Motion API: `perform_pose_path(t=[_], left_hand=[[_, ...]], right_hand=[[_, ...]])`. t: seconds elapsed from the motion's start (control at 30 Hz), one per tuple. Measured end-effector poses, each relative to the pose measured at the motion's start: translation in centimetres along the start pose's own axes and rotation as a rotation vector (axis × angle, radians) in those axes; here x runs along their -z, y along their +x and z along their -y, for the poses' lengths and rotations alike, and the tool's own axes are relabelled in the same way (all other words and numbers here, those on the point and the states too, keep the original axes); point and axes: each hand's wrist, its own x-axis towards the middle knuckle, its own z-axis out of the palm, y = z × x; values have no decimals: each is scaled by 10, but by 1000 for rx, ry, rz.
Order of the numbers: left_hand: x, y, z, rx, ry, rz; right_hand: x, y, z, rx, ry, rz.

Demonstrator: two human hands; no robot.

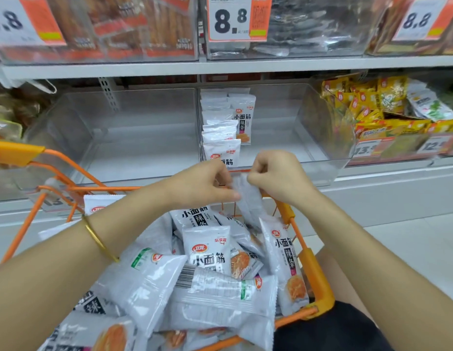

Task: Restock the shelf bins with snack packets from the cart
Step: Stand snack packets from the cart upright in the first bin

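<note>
Both hands, the left hand [203, 182] and right hand [276, 177], pinch one grey snack packet [248, 198] above the cart [314, 272]. Next it must go up into the clear bin [316, 138] behind.

I'm seeing the packet [248, 200] above the cart [311, 262] smearing with blur, its print unreadable, while my left hand [202, 183] and right hand [278, 178] are covering its top edge. The cart's near left corner is running off the bottom edge. Beyond the cart, upper left, a price tag [15, 21] is getting cut by the frame.
</note>
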Motion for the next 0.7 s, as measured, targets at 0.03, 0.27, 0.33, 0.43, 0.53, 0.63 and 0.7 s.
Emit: perform_pose_path(t=[0.03,0.27,0.33,0.43,0.53,0.63,0.7], left_hand=[[-4,2,-1,24,14,43],[-14,11,-15,56,-205,3],[-12,14,-20,-3,-259,-67],[-7,20,-16,22,-461,-92],[1,28,-13,99,-689,-90],[8,41,-17,66,-814,-108],[12,50,-21,36,-766,-172]], right_hand=[[3,-1,3,5,37,-34],[14,-4,23,-34,763,12],[17,-2,23,-7,812,36],[22,6,11,-41,834,-109],[24,14,-8,-83,667,-3],[19,18,-17,-107,714,296],[21,24,-21,-138,810,326]])
